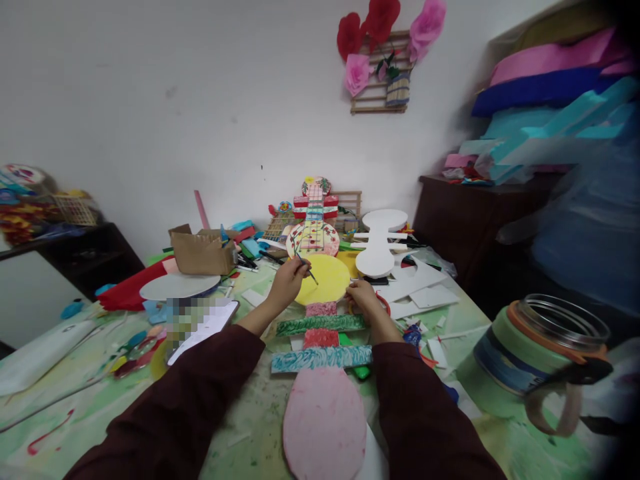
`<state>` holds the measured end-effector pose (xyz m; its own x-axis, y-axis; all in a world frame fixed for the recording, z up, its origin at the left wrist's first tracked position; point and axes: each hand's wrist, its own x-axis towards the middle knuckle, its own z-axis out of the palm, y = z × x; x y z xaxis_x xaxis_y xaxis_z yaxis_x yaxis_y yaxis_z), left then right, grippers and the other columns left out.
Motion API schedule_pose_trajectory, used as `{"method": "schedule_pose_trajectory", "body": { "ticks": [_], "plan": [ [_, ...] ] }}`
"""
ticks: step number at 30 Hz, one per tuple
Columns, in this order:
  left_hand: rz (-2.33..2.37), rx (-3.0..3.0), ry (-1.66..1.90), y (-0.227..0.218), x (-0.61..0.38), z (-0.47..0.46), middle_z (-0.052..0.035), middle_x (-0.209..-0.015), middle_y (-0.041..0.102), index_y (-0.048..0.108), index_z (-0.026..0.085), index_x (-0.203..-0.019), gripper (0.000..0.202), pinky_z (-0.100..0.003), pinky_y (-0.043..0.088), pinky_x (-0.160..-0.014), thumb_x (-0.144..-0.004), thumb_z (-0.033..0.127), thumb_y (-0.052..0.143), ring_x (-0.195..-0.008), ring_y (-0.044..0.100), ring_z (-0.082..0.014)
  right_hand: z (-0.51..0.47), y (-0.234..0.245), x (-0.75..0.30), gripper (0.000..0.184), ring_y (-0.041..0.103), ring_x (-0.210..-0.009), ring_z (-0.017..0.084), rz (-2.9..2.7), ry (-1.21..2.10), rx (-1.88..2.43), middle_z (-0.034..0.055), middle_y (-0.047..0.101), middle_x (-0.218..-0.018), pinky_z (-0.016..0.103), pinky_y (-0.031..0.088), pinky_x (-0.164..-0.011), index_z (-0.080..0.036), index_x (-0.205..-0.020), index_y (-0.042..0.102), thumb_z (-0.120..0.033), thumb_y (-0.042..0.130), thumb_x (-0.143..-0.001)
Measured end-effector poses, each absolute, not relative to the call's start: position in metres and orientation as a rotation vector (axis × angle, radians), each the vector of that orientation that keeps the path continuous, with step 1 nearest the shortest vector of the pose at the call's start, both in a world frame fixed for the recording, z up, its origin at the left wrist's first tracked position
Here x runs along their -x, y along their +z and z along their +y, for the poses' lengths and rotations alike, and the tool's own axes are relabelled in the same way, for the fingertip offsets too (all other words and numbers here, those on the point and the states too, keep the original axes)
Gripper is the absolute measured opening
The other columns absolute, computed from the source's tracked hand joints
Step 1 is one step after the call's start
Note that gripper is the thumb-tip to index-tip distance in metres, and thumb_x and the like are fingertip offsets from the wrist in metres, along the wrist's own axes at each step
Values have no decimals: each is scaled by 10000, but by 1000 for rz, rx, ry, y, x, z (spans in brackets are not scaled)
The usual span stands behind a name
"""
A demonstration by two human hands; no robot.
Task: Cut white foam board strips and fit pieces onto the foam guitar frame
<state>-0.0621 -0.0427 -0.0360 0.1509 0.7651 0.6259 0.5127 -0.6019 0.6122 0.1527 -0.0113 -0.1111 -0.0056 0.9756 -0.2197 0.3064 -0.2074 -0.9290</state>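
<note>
Pinched in my left hand (287,285) is a thin paintbrush (312,274), its tip over the yellow disc (327,275). My right hand (364,297) has its fingers closed at the disc's right edge and seems to grip it. The disc forms the far end of a painted cutout. Toward me follow a pink strip, a green bar (320,325), a red block (321,339), a blue-green bar (323,358) and a pink oval (325,423). A similar decorated piece with flowers (314,217) leans at the wall.
A white unpainted cutout (376,257) and foam scraps (425,287) lie at the right rear. A green jar with a handle (525,360) stands front right. Left are a cardboard box (203,250), a white oval (180,287), a phone (210,327) and paint-stained pieces (140,350).
</note>
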Motion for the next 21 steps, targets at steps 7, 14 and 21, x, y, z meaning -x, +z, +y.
{"method": "schedule_pose_trajectory", "body": {
  "ticks": [7,14,21],
  "plan": [
    [1210,-2215,1378,-35,56,-46,-39,-778,647,589,166,-818,114,-268,515,-653,-828,181,477,-663,628,-139,-11,-113,-153,332,599,-974,191,-1360,1224,1588,81,589,-1157,395,520,-822,-156,-1164,564,-356,556,-899],
    [1168,-2210,1356,-30,39,-46,-38,-788,661,597,157,-863,146,-265,515,-658,-847,200,458,-661,630,-132,-15,-109,-153,335,599,-973,191,-1313,1255,1553,81,586,-1163,391,524,-815,-157,-1169,562,-352,559,-897],
    [1140,-2180,1387,-26,24,-43,-36,-799,664,613,163,-861,132,-272,510,-670,-822,179,488,-685,635,-143,-20,-102,-151,341,592,-998,199,-1218,1340,1509,83,577,-1184,406,517,-838,-164,-1183,555,-355,554,-900]
  ]
}}
